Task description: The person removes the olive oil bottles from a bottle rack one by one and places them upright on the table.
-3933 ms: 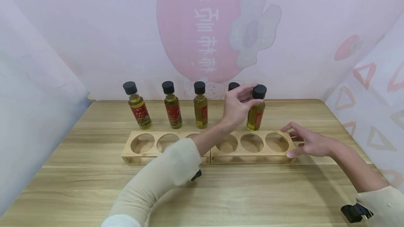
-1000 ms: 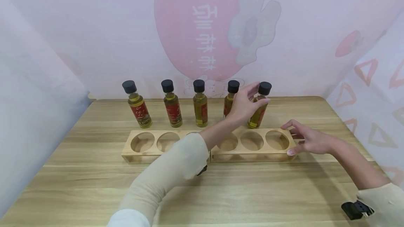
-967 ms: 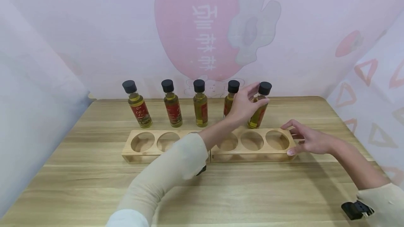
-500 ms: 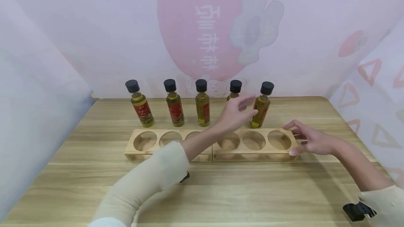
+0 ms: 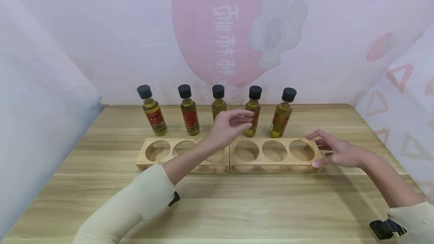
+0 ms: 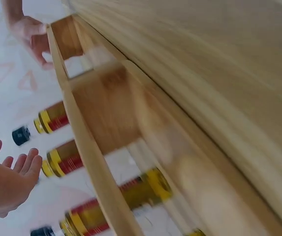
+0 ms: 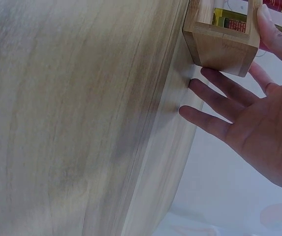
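Observation:
Several olive oil bottles with black caps stand upright in a row on the table: the leftmost bottle (image 5: pixel 156 121), the second (image 5: pixel 190 118), the third (image 5: pixel 218 105), the fourth (image 5: pixel 253 121) and the rightmost (image 5: pixel 280 119). In front of them lies a wooden bottle rack of two end-to-end sections, left (image 5: pixel 171 153) and right (image 5: pixel 260 153), with bare round holes. My left hand (image 5: pixel 226 129) hovers above the rack with relaxed fingers, holding nothing and partly hiding the third bottle. My right hand (image 5: pixel 340 153) holds the rack's right end between thumb and forefinger; its other fingers (image 7: pixel 219 101) spread beside it.
The wooden table (image 5: pixel 237 206) extends in front of the rack and to both sides. Behind the bottles hangs a pale printed cloth (image 5: pixel 135 29), which also borders both sides. A black strap buckle (image 5: pixel 383 229) sits at my right sleeve.
My left hand has come off the rightmost bottle, which stays upright behind the rack, and moved left past the fourth. My right hand keeps its place on the rack.

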Demonstrator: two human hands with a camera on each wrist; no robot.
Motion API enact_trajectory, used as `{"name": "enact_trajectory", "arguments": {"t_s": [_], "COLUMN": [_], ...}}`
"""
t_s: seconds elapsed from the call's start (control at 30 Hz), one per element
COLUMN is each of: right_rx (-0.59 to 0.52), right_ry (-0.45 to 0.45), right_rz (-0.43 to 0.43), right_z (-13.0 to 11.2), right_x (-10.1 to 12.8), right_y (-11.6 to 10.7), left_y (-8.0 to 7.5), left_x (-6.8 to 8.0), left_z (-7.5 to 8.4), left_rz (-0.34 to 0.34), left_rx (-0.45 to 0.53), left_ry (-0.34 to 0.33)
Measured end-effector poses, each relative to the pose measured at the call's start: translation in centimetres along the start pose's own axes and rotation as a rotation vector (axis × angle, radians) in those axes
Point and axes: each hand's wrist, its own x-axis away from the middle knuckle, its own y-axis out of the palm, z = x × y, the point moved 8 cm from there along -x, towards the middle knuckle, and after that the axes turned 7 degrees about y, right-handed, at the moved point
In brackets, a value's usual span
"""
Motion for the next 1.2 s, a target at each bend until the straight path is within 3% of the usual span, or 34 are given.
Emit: {"name": "enact_trajectory", "arguments": {"t_s": [0.33, 0.67, 0.97, 1.2], "right_rx": [0.018, 0.057, 0.166, 0.22], "right_ry": [-0.019, -0.039, -0.074, -0.027], "right_rz": [0.013, 0.039, 0.103, 0.202], "right_z": [0.3, 0.2, 0.1, 2.0], "right_x": [0.2, 0.6, 1.1, 2.2], "right_y": [-0.1, -0.1, -0.3, -1.0], "left_y": [-3.8, -7.0, -12.1, -15.4], "left_x": [3.0, 5.1, 7.6, 9.3], "left_z": [-2.1, -2.7, -3.0, -2.2], "left_rz": [0.024, 0.017, 0.067, 0.078], "left_rx": [-0.049, -0.183, -0.366, -0.539], "left_ry": [-0.11, -0.063, -0.061, 0.033]}}
